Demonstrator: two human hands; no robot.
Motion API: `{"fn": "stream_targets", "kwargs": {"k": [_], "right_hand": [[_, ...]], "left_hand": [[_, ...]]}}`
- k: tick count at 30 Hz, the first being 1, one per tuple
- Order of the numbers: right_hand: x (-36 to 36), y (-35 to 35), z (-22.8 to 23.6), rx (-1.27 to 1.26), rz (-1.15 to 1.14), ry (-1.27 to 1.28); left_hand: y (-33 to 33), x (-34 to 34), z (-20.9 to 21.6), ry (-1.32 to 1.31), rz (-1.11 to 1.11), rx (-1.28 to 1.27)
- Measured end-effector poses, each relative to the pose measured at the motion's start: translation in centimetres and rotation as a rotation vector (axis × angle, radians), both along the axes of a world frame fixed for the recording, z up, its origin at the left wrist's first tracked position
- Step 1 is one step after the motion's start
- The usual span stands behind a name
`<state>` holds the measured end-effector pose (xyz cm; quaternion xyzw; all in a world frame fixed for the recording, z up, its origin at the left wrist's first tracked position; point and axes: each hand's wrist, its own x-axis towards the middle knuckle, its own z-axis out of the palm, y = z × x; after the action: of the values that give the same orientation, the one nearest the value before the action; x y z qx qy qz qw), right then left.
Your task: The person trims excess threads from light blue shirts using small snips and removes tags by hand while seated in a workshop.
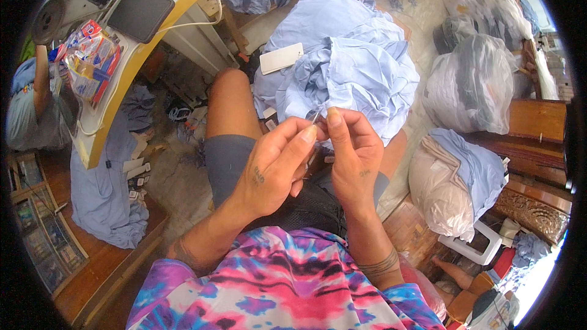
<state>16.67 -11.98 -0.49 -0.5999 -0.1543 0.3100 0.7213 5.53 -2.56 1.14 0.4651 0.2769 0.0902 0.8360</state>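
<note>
A heap of light-blue garments lies in front of me and over my lap, crumpled. A blank white tag rests on its left side. My left hand is closed in a pinch at the heap's near edge, with a thin, shiny sliver between thumb and forefinger, too small to name. Beside it, almost touching, my right hand pinches the edge of the light-blue cloth between thumb and fingers. The fingertips hide most of what lies between the two hands.
A yellow-edged table curves along the left, bearing a dark phone and a colourful packet. More blue cloth with tags lies below it. Filled plastic bags and a white stool stand right. Another person's arm shows far left.
</note>
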Motion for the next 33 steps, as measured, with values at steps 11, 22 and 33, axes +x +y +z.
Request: {"fn": "stream_targets", "kwargs": {"k": [11,22,33], "right_hand": [[0.1,-0.1,-1.2,0.050,0.065,-0.187],[0.5,-0.2,-1.0,0.061,0.094,-0.266],[0.9,-0.1,-1.4,-0.023,0.036,-0.575]], "left_hand": [[0.5,0.0,-0.8,0.062,0.034,0.205],[1.2,-0.2,-0.4,0.060,0.000,0.364],[1.2,0.0,-1.3,-0.092,-0.034,-0.259]]}}
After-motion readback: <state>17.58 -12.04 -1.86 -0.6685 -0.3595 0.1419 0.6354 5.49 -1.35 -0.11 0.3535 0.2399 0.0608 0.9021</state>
